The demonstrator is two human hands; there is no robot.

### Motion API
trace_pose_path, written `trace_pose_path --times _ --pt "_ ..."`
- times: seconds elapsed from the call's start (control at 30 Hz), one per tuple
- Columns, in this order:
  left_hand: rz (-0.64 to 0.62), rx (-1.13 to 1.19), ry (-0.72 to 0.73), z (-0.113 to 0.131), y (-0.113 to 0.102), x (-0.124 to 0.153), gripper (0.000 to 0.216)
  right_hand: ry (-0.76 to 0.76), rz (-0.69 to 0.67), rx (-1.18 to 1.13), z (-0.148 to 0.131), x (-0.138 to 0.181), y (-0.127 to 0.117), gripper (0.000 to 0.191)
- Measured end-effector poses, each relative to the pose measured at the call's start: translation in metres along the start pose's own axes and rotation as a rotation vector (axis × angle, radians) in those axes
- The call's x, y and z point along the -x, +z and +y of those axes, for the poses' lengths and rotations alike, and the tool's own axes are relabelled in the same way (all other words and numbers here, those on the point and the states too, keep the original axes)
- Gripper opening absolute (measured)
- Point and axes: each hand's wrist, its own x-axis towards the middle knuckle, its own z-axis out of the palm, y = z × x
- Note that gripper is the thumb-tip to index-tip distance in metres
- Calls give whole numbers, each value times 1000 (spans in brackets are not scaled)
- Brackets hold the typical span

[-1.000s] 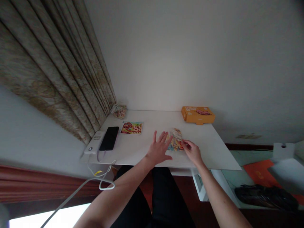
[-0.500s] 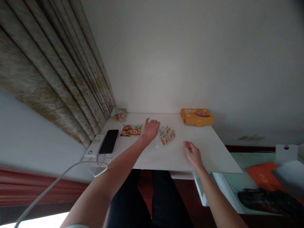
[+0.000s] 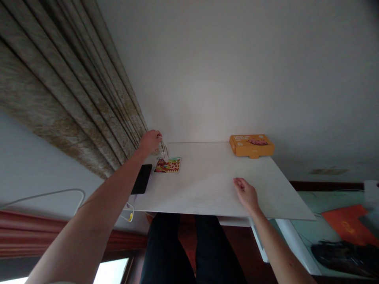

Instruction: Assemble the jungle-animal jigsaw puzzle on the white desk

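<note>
My left hand [image 3: 150,141] is at the far left corner of the white table, by the curtain, with its fingers closed on a clear plastic bag of small pieces [image 3: 164,151]. The bag hangs down over the upper edge of a colourful picture card [image 3: 168,165]. Behind it, a second bag of small pieces is mostly hidden. My right hand [image 3: 246,194] rests on the right half of the table, its fingers curled together, and I see nothing in them.
A black phone [image 3: 142,179] lies at the table's left side, partly covered by my left forearm, with a white cable [image 3: 130,215] near it. An orange box [image 3: 251,146] sits at the back right. Beyond the right edge are a black shoe [image 3: 340,254] and a red-orange bag [image 3: 349,225].
My left hand has carried the bag of pieces from the middle of the table to the far left corner. My right hand has stayed about where it was. The view has shifted slightly.
</note>
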Motion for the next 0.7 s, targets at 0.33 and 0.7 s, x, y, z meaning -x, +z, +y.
trace_pose_path --times 0.33,0.7 --pt "90 338 172 73 33 52 26 -214 -152 193 -12 11 -1 55" --pt "197 826 116 197 118 151 34 -249 -266 262 -11 5 1 56"
